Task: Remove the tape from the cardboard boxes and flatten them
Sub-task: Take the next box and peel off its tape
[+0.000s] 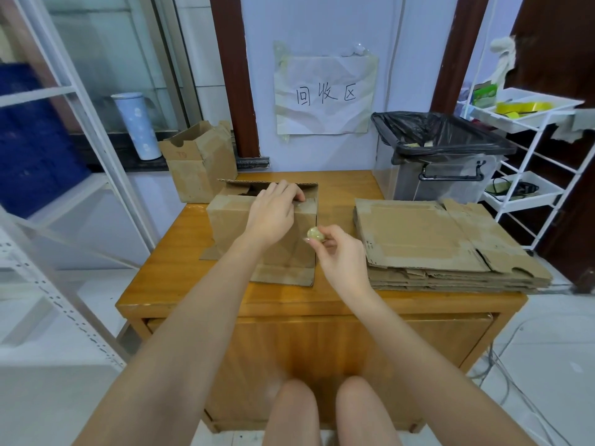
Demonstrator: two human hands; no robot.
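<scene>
My bare knees [317, 410] sat lowest in view, just in front of the orange-brown wooden table [180, 268] with its cabinet front. Above them my two forearms reached out over the table top.

The brown cardboard box with its top flaps open [238, 226] stood near the middle of the table, a loose flap lying flat on the wood at its near side. My left hand [273, 214] lay over the box's top near edge, fingers curled down onto a strip of clear tape [307, 204] at the right corner; whether that grip had closed on the tape or only pressed it I could not tell. My right hand [338, 252] hovered just right of the box, apart from it, its thumb and fingers pinched together on a small yellowish ball of wadded tape [314, 235].

To the right, near but not touching the box, lay a stack of flattened brown cardboard sheets [434, 243], its edges reaching the table's right side. Behind that stack stood a clear plastic bin lined with a black bag [441, 149], with a few scraps inside. At the table's back left a second, upright brown cardboard box [196, 162] stood with ragged flaps. On the wall behind hung a crumpled white paper sign with handwritten characters [325, 94], taped at its corners.
</scene>
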